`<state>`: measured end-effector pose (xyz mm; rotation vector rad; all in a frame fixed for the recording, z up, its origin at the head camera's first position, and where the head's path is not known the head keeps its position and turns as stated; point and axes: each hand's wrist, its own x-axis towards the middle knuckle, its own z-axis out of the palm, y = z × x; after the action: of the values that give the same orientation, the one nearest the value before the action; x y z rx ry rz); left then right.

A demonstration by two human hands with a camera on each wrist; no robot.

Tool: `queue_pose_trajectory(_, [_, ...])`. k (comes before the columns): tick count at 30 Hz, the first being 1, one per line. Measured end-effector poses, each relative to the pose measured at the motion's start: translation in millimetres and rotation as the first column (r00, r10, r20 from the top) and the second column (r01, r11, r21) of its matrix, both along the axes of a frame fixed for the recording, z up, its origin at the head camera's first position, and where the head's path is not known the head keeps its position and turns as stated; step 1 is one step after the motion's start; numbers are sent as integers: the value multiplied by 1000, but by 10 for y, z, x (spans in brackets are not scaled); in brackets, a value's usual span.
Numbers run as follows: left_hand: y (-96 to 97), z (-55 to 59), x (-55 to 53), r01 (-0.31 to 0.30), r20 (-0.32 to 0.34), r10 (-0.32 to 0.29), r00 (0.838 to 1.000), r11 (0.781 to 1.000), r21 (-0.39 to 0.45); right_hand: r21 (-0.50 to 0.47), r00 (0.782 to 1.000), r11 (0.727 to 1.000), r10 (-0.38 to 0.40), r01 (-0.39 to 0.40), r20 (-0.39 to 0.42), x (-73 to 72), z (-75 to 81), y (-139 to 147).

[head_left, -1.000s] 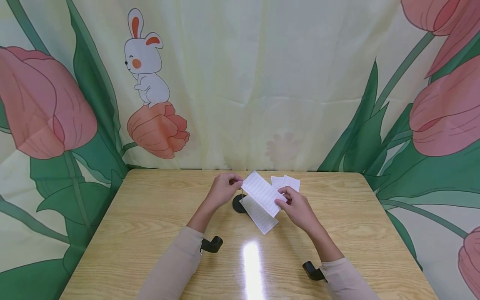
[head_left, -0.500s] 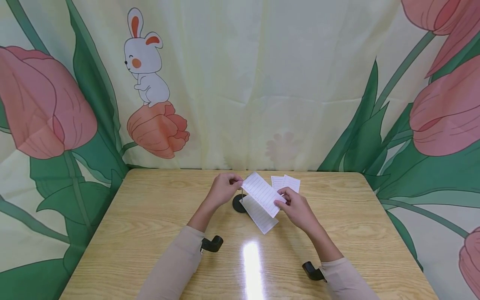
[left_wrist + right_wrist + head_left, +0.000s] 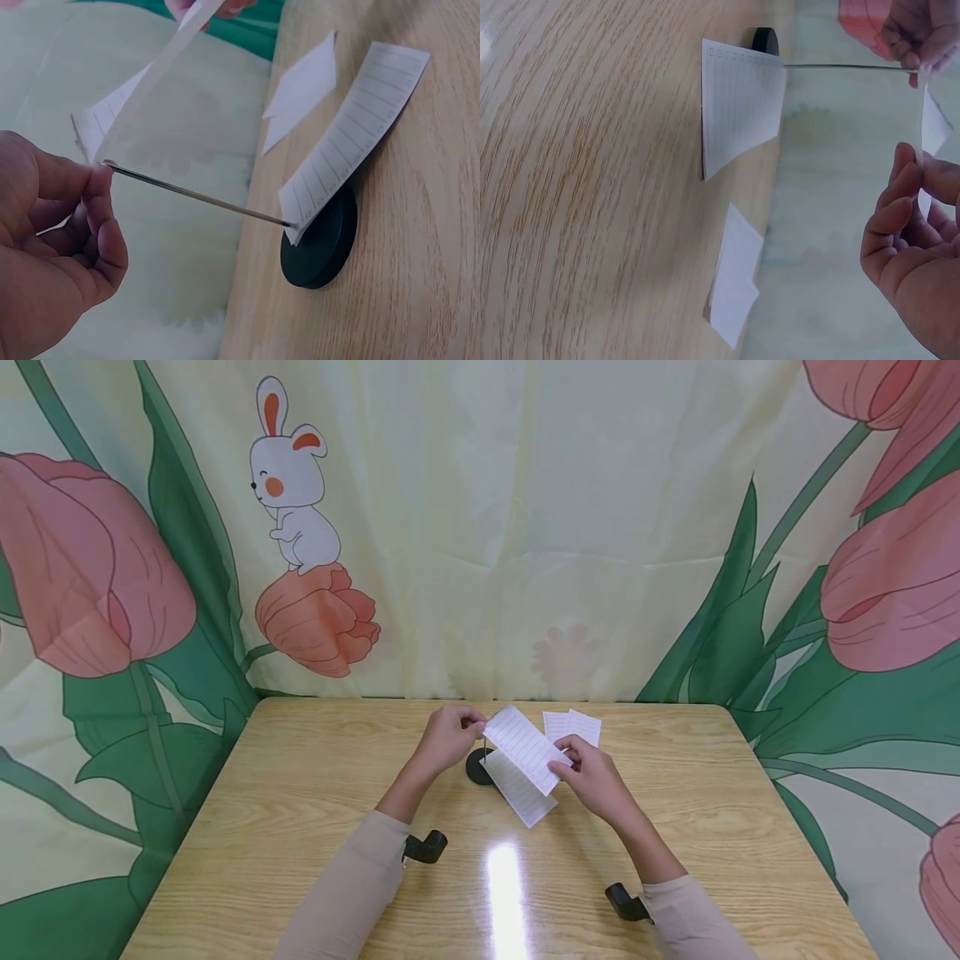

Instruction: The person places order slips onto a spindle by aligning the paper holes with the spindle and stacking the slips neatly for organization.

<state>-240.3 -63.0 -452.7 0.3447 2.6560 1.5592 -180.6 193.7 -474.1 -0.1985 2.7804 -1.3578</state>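
A bill spike with a round black base (image 3: 477, 768) stands on the table; its thin metal rod (image 3: 199, 195) rises toward my left hand (image 3: 450, 740). A lined paper slip (image 3: 525, 747) is held up between both hands. The left thumb and fingers pinch its corner right at the rod's tip. My right hand (image 3: 594, 774) pinches the slip's opposite end between thumb and fingers. Another lined slip (image 3: 352, 135) is pierced near its corner at the foot of the rod, lying over the base and slanting outward.
Behind the right hand, overlapping lined slips (image 3: 572, 725) lie near the far edge of the wooden table (image 3: 300, 793). A printed curtain (image 3: 465, 527) hangs just beyond that edge. Black wrist cameras (image 3: 426, 847) jut from both sleeves.
The held slip has dipped very slightly at its upper edge, and the right fingertips have shifted a touch to the left. The left hand and the spike stay where they were.
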Motion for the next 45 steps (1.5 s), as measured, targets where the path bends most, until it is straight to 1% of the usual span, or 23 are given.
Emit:
queue_pose_trajectory(5, [10, -1, 0, -7, 14, 7, 1000, 1000, 9, 1, 1000, 1000, -6, 6, 29, -13, -27, -3])
queue_pose_trajectory(8, [16, -6, -1, -3, 4, 3, 1000, 1000, 13, 1, 999, 1000, -8, 8, 32, -20, -41, -1])
queue_pose_trajectory(12, [18, -38, -1, 13, -5, -13, 1000, 1000, 9, 5, 1000, 1000, -5, 5, 18, -18, -54, 4])
queue_pose_trajectory(19, [19, -113, 12, 20, 27, -21, 999, 999, 42, 13, 1000, 1000, -5, 5, -22, 6, -62, 7])
queue_pose_trajectory(26, [35, -217, -16, 40, 16, -40, 999, 999, 30, 28, 999, 999, -22, 21, 28, 3, -115, 3])
queue_pose_trajectory(33, [17, -300, -42, 38, 75, -37, 996, 999, -2, 92, 999, 996, -21, 18, 42, -25, -216, -14])
queue_pose_trajectory(39, [7, -441, -86, 23, 104, -20, 994, 999, -30, 129, 999, 992, -12, 8, 33, -42, -294, -53])
queue_pose_trajectory(45, [9, -561, -114, 21, 132, -16, 991, 999, -32, 176, 999, 984, -14, 8, 33, -65, -392, -80])
